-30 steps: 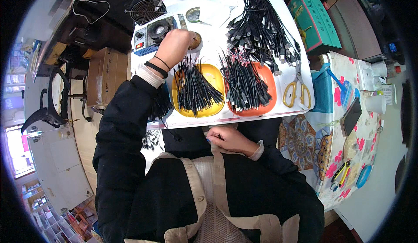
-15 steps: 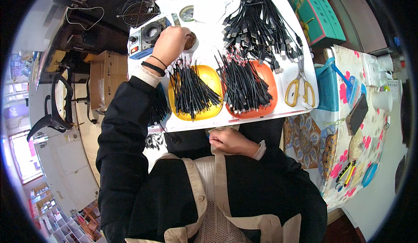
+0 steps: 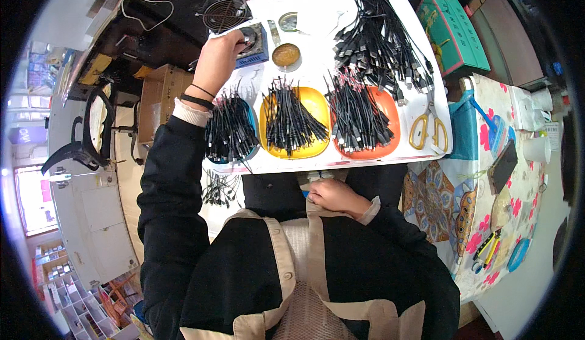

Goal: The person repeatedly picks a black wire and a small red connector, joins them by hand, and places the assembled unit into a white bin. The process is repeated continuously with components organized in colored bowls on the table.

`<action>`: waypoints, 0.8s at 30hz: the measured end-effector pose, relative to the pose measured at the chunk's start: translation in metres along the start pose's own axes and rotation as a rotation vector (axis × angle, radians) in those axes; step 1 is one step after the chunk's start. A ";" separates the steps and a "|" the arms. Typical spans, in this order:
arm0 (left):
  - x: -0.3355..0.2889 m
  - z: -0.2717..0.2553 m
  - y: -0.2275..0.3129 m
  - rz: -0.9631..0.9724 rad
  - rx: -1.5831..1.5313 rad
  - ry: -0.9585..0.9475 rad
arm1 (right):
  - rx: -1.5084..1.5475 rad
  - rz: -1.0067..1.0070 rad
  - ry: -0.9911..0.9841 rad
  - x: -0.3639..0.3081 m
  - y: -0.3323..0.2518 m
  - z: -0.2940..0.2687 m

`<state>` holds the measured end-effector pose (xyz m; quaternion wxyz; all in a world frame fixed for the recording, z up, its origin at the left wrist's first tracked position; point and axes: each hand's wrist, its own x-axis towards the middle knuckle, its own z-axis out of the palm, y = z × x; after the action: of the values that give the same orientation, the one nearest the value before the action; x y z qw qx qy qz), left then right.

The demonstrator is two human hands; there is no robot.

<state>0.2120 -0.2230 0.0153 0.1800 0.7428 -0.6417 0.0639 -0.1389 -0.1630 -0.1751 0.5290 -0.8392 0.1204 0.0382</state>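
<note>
Left hand (image 3: pixel 222 50) at upper left of centre, knuckles up, fingers drawn together over a blue box-shaped device (image 3: pixel 253 59); fingertips largely hidden, so whether they pinch anything cannot be told. Right hand (image 3: pixel 334 195) low centre, below the table edge at the lap, fingers curled; contents, if any, cannot be made out. Round tin of amber-brown material (image 3: pixel 286 55) just right of the device. Mid-frame, a row of black cable bundles (image 3: pixel 292 123) lying in blue, yellow (image 3: pixel 314 99) and orange dishes (image 3: pixel 384 105). Larger cable heap (image 3: pixel 372 44) upper right of centre; yellow-handled scissors (image 3: pixel 418 132) right of the orange dish.
</note>
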 end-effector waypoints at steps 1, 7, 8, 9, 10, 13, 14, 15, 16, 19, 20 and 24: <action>0.000 -0.003 -0.007 -0.005 -0.007 0.017 | -0.030 0.019 -0.026 0.000 0.001 0.001; 0.008 0.003 -0.037 0.014 0.136 -0.019 | -0.051 0.031 -0.035 -0.001 0.004 0.004; 0.010 0.004 -0.040 0.049 0.140 -0.009 | -0.073 0.030 -0.042 -0.001 0.004 0.004; 0.012 0.007 -0.041 0.068 0.149 -0.013 | -0.102 0.035 -0.056 -0.001 0.004 0.004; 0.015 0.009 -0.042 0.087 0.158 -0.017 | -0.137 0.041 -0.066 -0.001 0.004 0.003; 0.023 0.015 -0.043 0.115 0.212 -0.041 | -0.136 0.002 -0.039 0.000 0.003 0.001; 0.024 0.016 -0.043 0.123 0.233 -0.050 | -0.141 -0.002 -0.051 0.000 0.002 0.000; 0.026 0.017 -0.042 0.143 0.241 -0.073 | -0.146 -0.005 -0.062 0.000 0.002 0.000; 0.027 0.018 -0.042 0.141 0.267 -0.085 | -0.157 -0.005 -0.076 0.001 0.001 -0.001; 0.030 0.019 -0.040 0.143 0.333 -0.122 | -0.174 0.008 -0.092 0.001 0.000 -0.003; 0.031 0.019 -0.040 0.163 0.346 -0.128 | -0.181 0.002 -0.100 0.001 0.000 -0.003; 0.034 0.019 -0.041 0.196 0.390 -0.165 | -0.209 -0.003 -0.107 0.000 0.000 -0.004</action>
<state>0.2548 -0.2564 0.0012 -0.0268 0.7002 -0.6990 0.1430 -0.1391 -0.1661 -0.1733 0.4446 -0.8866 0.0859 0.0946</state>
